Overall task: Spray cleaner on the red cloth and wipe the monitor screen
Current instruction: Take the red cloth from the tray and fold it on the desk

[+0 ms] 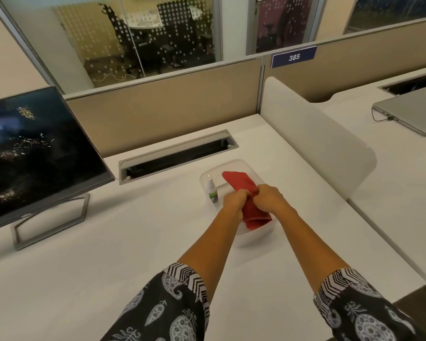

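Observation:
A folded red cloth (240, 182) lies in a clear plastic tray (231, 166) on the white desk. My left hand (234, 201) and my right hand (268, 194) both grip the cloth near its middle, knuckles almost touching. A small white spray bottle (211, 190) with a green label stands upright at the tray's left edge, just left of my left hand. The dark monitor (35, 153) stands on its grey stand at the far left, screen facing right.
A cable slot (177, 156) is cut into the desk behind the tray. A white divider (315, 134) separates this desk from the one on the right, where a closed grey laptop (411, 109) lies. A beige partition runs along the back.

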Available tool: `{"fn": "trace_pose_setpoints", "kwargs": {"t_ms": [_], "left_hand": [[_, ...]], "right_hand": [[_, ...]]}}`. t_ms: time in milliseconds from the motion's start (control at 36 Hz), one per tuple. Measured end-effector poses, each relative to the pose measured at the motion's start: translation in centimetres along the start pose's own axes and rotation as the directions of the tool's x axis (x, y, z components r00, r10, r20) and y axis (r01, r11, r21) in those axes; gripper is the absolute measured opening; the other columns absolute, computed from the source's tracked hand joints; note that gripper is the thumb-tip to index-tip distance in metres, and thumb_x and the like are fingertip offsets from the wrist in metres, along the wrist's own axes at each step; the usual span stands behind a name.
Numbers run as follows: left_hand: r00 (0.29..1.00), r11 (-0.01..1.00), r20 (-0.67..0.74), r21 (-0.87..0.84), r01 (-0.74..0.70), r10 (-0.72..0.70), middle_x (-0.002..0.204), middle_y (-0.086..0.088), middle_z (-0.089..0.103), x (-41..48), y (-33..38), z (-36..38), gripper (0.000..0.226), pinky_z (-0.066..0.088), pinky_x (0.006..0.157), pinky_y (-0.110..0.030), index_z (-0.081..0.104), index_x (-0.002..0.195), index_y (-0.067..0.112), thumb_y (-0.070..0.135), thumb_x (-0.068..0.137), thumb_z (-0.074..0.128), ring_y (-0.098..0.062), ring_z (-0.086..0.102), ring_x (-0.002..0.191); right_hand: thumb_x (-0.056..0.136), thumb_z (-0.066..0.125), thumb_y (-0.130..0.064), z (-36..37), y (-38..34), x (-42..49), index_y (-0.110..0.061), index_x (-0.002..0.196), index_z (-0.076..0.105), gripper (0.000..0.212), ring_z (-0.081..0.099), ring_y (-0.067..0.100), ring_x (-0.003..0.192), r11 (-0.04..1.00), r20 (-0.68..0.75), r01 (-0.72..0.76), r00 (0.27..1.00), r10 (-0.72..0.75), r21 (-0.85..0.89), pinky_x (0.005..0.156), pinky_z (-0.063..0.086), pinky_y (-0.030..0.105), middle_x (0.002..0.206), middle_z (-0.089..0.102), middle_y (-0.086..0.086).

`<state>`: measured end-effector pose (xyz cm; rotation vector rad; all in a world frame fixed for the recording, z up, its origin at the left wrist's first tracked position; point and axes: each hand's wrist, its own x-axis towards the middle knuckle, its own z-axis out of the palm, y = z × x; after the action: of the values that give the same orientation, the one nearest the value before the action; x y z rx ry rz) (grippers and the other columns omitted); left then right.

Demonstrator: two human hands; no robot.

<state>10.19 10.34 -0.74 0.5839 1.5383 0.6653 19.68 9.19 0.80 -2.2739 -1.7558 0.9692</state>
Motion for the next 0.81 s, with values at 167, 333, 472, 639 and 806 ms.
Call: {"fn": "trace_pose_setpoints", "kwargs": {"t_ms": [167, 333, 472, 639, 806], "left_hand": [[0.981, 0.986, 0.094, -0.020, -0.168, 0.169, 0.100, -0.006, 0.064, -1.8, 1.2, -0.8, 0.024, 0.054, 0.074, -0.036, 0.055, 0.108, 0.014, 0.019, 0.086, 0.064, -0.023, 0.061, 0.088], [0.930, 0.947, 0.181, -0.103, -0.306, 0.320, 0.098, -0.001, 0.065, -4.2, 2.9, -2.7, 0.017, 0.055, 0.067, -0.033, 0.056, 0.100, 0.019, 0.020, 0.085, 0.063, -0.022, 0.064, 0.090], [0.890, 0.913, 0.217, -0.176, -0.369, 0.402, 0.104, -0.002, 0.065, -6.0, 3.6, -6.0, 0.016, 0.057, 0.074, -0.037, 0.057, 0.098, 0.022, 0.019, 0.083, 0.063, -0.024, 0.065, 0.097], [0.884, 0.899, 0.196, -0.209, -0.385, 0.424, 0.111, -0.004, 0.065, -7.1, 2.9, -12.0, 0.027, 0.058, 0.083, -0.042, 0.058, 0.111, 0.020, 0.019, 0.084, 0.064, -0.026, 0.063, 0.102], [0.918, 0.919, 0.124, -0.174, -0.354, 0.377, 0.120, -0.007, 0.062, -7.4, 0.6, -19.0, 0.035, 0.053, 0.095, -0.049, 0.055, 0.120, 0.019, 0.017, 0.086, 0.065, -0.028, 0.060, 0.108]], "right_hand": [[0.100, 0.053, -0.028, -2.9, -0.3, -1.4, -0.009, 0.131, 0.060, 0.037, 0.060, 0.033, 0.114, 0.980, -0.133, 0.014, 0.991, 0.012, 0.198, 0.096, 0.047, 0.037, 0.128, 0.063, 0.015], [0.097, 0.056, -0.043, -5.1, -0.8, -3.1, -0.011, 0.130, 0.060, 0.046, 0.060, 0.032, 0.112, 0.943, -0.256, 0.083, 0.967, 0.002, 0.322, 0.092, 0.049, 0.040, 0.128, 0.063, 0.013], [0.089, 0.063, -0.054, -5.7, -2.5, -4.7, -0.011, 0.125, 0.061, 0.056, 0.063, 0.025, 0.106, 0.832, -0.189, 0.138, 0.981, -0.041, 0.538, 0.085, 0.051, 0.036, 0.124, 0.064, 0.008], [0.088, 0.069, -0.046, -3.7, -6.3, -7.1, -0.012, 0.123, 0.065, 0.050, 0.066, 0.023, 0.104, 0.720, -0.069, 0.161, 0.985, -0.157, 0.674, 0.080, 0.056, 0.036, 0.118, 0.069, 0.006], [0.096, 0.062, -0.036, 1.4, -11.3, -8.4, -0.009, 0.130, 0.060, 0.043, 0.065, 0.031, 0.108, 0.753, -0.017, 0.181, 0.975, -0.220, 0.633, 0.097, 0.053, 0.047, 0.123, 0.067, 0.009]]}}
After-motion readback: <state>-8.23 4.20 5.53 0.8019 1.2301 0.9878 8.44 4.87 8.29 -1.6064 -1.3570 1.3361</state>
